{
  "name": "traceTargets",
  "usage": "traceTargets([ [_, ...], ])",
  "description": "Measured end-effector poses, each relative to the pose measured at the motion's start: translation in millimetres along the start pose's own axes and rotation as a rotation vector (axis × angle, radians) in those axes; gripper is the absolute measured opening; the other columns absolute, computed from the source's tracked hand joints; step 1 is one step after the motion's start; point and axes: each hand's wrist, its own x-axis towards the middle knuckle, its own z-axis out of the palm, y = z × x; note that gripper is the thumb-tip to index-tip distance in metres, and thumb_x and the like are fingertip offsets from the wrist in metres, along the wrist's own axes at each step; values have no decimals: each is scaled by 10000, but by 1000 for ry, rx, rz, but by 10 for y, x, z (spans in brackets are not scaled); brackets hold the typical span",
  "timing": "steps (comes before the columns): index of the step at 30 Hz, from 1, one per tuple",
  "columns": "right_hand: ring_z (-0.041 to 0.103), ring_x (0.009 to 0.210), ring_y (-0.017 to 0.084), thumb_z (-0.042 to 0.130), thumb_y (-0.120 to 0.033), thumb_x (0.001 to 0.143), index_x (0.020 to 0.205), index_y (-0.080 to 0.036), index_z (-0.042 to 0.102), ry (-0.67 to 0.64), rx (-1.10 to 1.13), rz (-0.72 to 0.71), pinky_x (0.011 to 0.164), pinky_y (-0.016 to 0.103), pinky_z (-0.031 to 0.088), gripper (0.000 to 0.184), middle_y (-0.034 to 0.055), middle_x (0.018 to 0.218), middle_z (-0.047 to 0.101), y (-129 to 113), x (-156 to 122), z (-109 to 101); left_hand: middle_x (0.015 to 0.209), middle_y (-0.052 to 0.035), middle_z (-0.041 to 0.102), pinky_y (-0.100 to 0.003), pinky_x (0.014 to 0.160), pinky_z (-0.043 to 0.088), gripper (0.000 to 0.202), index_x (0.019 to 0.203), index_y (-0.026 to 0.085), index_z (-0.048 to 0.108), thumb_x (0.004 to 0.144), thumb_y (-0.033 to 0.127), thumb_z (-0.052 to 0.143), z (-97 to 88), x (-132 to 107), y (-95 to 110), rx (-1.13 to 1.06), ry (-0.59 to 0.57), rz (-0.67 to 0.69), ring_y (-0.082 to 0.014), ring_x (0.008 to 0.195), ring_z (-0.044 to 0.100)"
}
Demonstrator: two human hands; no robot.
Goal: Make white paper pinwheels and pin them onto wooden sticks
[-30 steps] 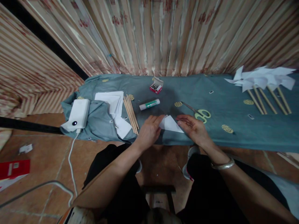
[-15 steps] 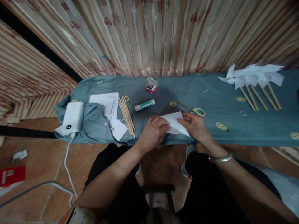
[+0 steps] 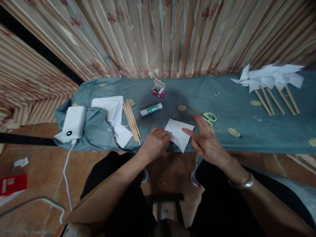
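A white sheet of paper (image 3: 179,133) with a crease lies at the front edge of the cloth-covered table, one corner pointing toward me. My left hand (image 3: 156,142) pinches its left corner between thumb and fingers. Over the right side of the paper is my right hand (image 3: 206,138), fingers spread, its thumb or a fingertip on or just above the sheet. Scissors (image 3: 208,118) with pale green handles lie just beyond the right hand's fingers. Past the paper, a glue stick (image 3: 151,109) rests on its side.
Left of my hands are several wooden sticks (image 3: 132,121) and white paper sheets (image 3: 116,108). A white power bank (image 3: 74,122) with a cable sits at the left end. Farther back stands an open small red box (image 3: 158,91) of metal pieces. White paper pinwheels (image 3: 271,79) on sticks lie far right.
The paper has turned so that a corner points toward me. My right hand has loosened from its grip on the paper's right side, and its fingers are now spread.
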Motion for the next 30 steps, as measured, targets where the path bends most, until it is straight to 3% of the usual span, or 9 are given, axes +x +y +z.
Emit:
traceTargets([
  [4, 329, 1422, 328, 523, -298, 923, 1041, -238, 720, -11, 60, 8, 1098, 584, 345, 237, 87, 1513, 425, -5, -15, 10, 1003, -108, 723, -379, 847, 505, 227, 983, 135, 677, 957, 233, 474, -37, -50, 1, -90, 10, -9, -211, 949, 663],
  [8, 610, 1115, 255, 552, -352, 918, 918, -242, 741, -6, 260, 137, 963, 461, 495, 219, 81, 1165, 693, 23, 15, 66, 921, -87, 723, -343, 815, 522, 254, 927, 145, 684, 967, 265, 463, -58, -78, 6, -215, 26, -124, -196, 902, 660],
  [13, 639, 708, 182, 607, -412, 870, 864, -237, 729, 24, 382, 383, 657, 314, 508, 213, 24, 774, 701, 17, 134, 134, 859, -66, 705, -303, 762, 536, 256, 871, 160, 678, 962, 267, 464, -50, -61, -8, -267, 13, -263, -181, 824, 667],
  [17, 604, 577, 156, 646, -426, 824, 851, -219, 708, 14, 420, 508, 538, 269, 443, 218, 3, 673, 695, -24, 262, 135, 949, -81, 689, -301, 733, 545, 187, 993, 143, 642, 943, 248, 496, -69, -43, -7, -266, 46, -323, -176, 801, 665],
  [20, 597, 551, 151, 648, -412, 812, 829, -228, 706, 28, 401, 516, 519, 259, 427, 194, -4, 649, 701, -35, 333, 137, 1244, -153, 617, -385, 907, 521, 323, 1255, 120, 522, 950, 215, 471, -47, -58, 40, -167, 133, -166, -235, 1106, 609],
  [23, 611, 552, 155, 663, -383, 795, 833, -223, 709, 36, 348, 528, 534, 265, 437, 172, -1, 652, 711, -23, 373, 148, 1414, -148, 517, -444, 1065, 420, 396, 1370, 134, 420, 976, 167, 385, 50, -104, 113, -72, 72, 60, -241, 1370, 412],
  [26, 637, 573, 169, 679, -367, 776, 846, -219, 714, 33, 288, 562, 555, 276, 451, 168, 7, 666, 725, -14, 395, 153, 1479, -160, 448, -462, 1125, 362, 441, 1415, 105, 357, 979, 171, 374, 170, -153, 164, -25, -20, 95, -238, 1435, 323],
  [30, 658, 603, 180, 685, -356, 768, 851, -220, 716, 15, 258, 582, 571, 281, 458, 162, 14, 690, 736, -27, 413, 139, 1495, -191, 415, -470, 1139, 349, 479, 1414, 52, 349, 966, 204, 427, 237, -176, 172, 11, -55, 76, -274, 1440, 310],
])
